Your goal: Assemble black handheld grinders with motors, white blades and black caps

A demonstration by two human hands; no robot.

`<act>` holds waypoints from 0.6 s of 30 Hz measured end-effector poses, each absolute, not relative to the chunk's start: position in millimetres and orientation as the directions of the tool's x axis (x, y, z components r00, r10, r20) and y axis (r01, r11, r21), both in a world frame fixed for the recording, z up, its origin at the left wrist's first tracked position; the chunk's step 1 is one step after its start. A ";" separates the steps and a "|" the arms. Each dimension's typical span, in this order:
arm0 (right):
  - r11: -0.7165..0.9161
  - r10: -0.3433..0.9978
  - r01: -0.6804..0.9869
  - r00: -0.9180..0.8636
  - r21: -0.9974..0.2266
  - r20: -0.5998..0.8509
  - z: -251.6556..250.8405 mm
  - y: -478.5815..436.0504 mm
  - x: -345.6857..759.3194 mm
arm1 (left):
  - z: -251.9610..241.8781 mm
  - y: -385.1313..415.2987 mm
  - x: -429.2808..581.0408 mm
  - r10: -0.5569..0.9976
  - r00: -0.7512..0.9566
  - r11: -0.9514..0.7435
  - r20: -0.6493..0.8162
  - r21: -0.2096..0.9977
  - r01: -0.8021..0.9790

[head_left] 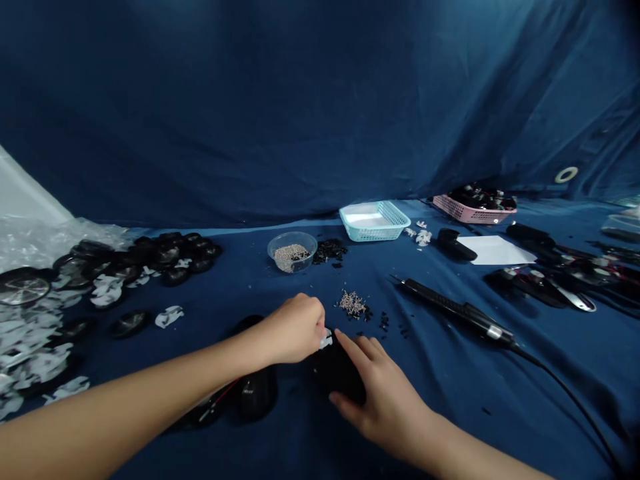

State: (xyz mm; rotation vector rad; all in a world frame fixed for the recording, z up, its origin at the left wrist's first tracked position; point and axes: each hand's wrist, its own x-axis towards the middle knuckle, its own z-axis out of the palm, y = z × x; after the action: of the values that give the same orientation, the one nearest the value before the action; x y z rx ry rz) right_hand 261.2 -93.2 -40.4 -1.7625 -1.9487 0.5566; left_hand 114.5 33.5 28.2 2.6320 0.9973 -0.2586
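Head view: white plastic fitting [326, 339] was pinched by left hand [296, 328]; black plastic casing [340, 375], clasped by right hand [377, 381], was located at five o'clock from pinch.

Cool, rather dim light falls from above; it brightens the upper surfaces of the left hand [295, 327] and right hand [387, 390], while the black shell [340, 377] in the grip sinks into shadow, its detail lost; beyond the grip, the blue curtain [320, 113] is murky, paler toward the right; right of the grip, the paper [497, 250] shows nearly white; far left of it, clear plastic [100, 233] glints and white pieces [33, 350] smear (wide-angle stretching shows there).
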 end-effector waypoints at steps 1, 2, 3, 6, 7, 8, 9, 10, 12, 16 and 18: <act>0.098 0.995 0.815 -0.074 -0.571 0.065 -41.0 -93.6 260.1 | 27.4 31.4 115.0 0.635 0.720 -0.692 -0.280 0.208 0.691; 0.096 0.995 0.818 -0.070 -0.568 0.069 -41.7 -94.2 259.0 | 26.8 28.8 115.3 0.656 0.700 -0.676 -0.282 0.192 0.711; 0.096 0.995 0.819 -0.067 -0.565 0.072 -42.3 -94.8 258.0 | 26.4 26.0 115.5 0.677 0.680 -0.660 -0.281 0.177 0.730; 0.097 0.995 0.822 -0.062 -0.561 0.082 -43.1 -95.8 255.7 | 27.0 17.1 116.8 0.732 0.619 -0.607 -0.284 0.141 0.782; 0.097 0.995 0.822 -0.059 -0.561 0.084 -42.9 -95.8 255.3 | 27.7 14.7 117.8 0.744 0.601 -0.590 -0.290 0.135 0.796; 0.096 0.995 0.822 -0.057 -0.561 0.086 -42.7 -95.6 255.1 | 28.4 12.7 119.0 0.754 0.585 -0.575 -0.297 0.131 0.808; 0.094 0.995 0.822 -0.055 -0.561 0.086 -42.3 -95.2 255.0 | 29.0 11.2 120.4 0.761 0.572 -0.562 -0.304 0.131 0.817; 0.094 0.995 0.822 -0.054 -0.562 0.086 -41.9 -94.9 255.0 | 29.5 10.2 121.8 0.767 0.562 -0.551 -0.310 0.132 0.824; 0.093 0.995 0.822 -0.053 -0.561 0.088 -41.1 -94.2 255.3 | 30.0 9.5 124.7 0.775 0.547 -0.531 -0.317 0.142 0.835; 0.086 0.995 0.827 -0.042 -0.556 0.091 -39.3 -93.1 256.9 | 31.5 12.1 128.1 0.788 0.528 -0.496 -0.317 0.181 0.849; 0.074 0.995 0.830 -0.026 -0.554 0.094 -38.1 -91.3 258.2 | 34.9 15.0 127.4 0.788 0.531 -0.489 -0.312 0.207 0.847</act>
State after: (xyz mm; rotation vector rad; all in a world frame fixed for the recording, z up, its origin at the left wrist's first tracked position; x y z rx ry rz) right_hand 258.2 -91.3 -38.1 -1.8032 -1.9054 0.4843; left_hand 127.4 15.0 34.9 2.4401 1.3530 -0.2499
